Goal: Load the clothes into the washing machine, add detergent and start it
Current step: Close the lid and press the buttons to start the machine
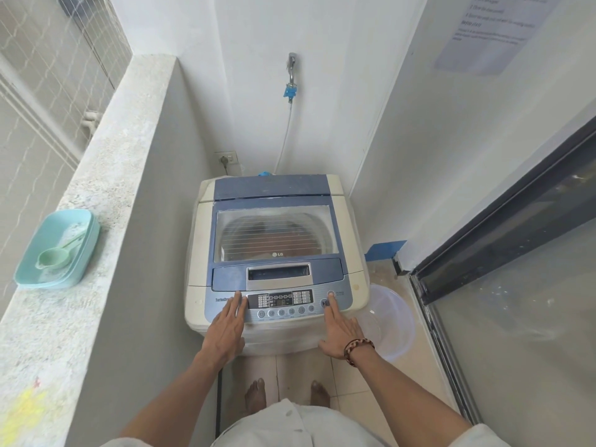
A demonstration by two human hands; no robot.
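On the far left, a speckled concrete ledge (106, 175) runs along a meshed window. Near its front sits a turquoise plastic tub (56, 250) holding white powder and a pale green scoop (54, 257) that lies inside it.

In the middle stands a top-loading washing machine (277, 253), cream with a blue top, pushed against a white wall. Its glass lid (274, 235) is down, and brownish clothes (274, 240) show dimly through it inside the drum. Along the machine's front edge is the control panel (283, 303) with a small display and a row of round buttons.

The left hand (227, 327) rests flat on the left end of the panel, fingers straight and together, its grip holding nothing. The right hand (338, 330), with a beaded bracelet (358, 348) at the wrist, reaches to the right end of the panel; its index finger is stretched out with the tip on a round button (331, 294), its grip relaxed and holding nothing.

Behind the machine, a tap (292, 71) on the wall feeds a hose downward. To the right, a clear plastic basin (390, 321) sits on the tiled floor beside a glass sliding door (516, 285).
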